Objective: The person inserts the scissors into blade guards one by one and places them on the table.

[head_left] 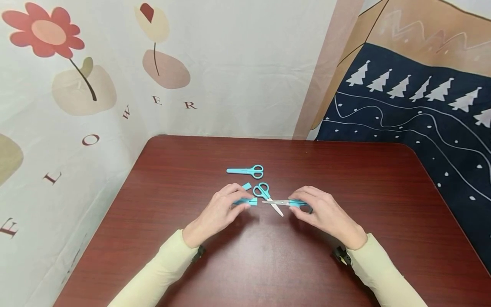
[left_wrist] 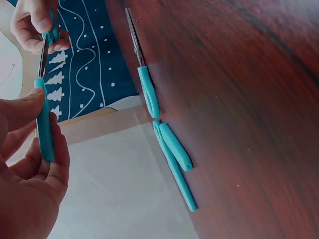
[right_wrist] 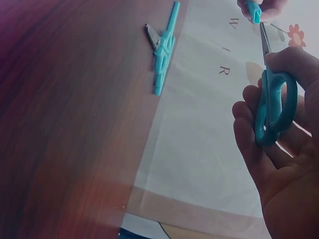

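The left hand (head_left: pixel 224 204) pinched a blue sheath (head_left: pixel 251 201), its mouth facing right; the right hand (head_left: pixel 319 211) gripped unsheathed scissors (head_left: pixel 295 203) by the handles, tips just short of that mouth. Between the hands, a second bare pair (head_left: pixel 263 191) lay on the table (head_left: pixel 345 170); sheathed scissors (head_left: pixel 239 171) lay farther off. Neat fitting likely called for closed, level blades (head_left: pixel 279 202), though their exact alignment was hard to judge.
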A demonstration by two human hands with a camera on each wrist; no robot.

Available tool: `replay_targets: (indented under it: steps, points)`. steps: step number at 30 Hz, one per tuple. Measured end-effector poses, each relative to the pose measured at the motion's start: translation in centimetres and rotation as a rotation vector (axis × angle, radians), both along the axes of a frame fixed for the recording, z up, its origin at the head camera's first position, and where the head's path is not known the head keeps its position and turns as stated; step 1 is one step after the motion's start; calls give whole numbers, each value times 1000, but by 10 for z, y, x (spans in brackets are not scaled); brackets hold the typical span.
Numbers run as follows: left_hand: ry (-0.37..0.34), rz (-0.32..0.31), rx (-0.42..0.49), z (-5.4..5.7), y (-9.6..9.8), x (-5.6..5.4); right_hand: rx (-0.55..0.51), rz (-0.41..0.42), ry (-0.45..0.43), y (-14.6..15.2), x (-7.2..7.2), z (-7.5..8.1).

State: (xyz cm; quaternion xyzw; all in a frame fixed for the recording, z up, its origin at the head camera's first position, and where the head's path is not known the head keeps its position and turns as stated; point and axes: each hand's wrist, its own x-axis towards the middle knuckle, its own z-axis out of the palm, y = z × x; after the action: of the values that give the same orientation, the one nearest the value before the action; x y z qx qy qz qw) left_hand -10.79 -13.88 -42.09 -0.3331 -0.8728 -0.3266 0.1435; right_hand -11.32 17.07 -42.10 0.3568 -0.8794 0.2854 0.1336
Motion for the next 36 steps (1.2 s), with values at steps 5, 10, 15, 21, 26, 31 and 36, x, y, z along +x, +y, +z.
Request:
replay_targets:
  steps: [5, 10, 15, 21, 26, 31, 36]
  points:
    - [1, 9, 10, 1, 2, 2, -2, 12, 24, -3, 1, 2]
    - [-8, 22, 0, 3, 4, 3, 10, 16, 41, -5, 2, 4]
    - [-9, 31, -5, 4, 4, 5, 23, 16, 51, -7, 2, 6]
    - [-2, 28, 3, 3, 6, 4, 48, -1, 72, -9, 2, 7]
    - [10, 22, 11, 3, 7, 5, 50, -8, 84, -11, 3, 9]
    - [19, 23, 18, 3, 9, 5, 58, -3, 97, -14, 3, 10]
    - [26, 18, 27, 3, 10, 5, 66, 7, 116, -16, 3, 11]
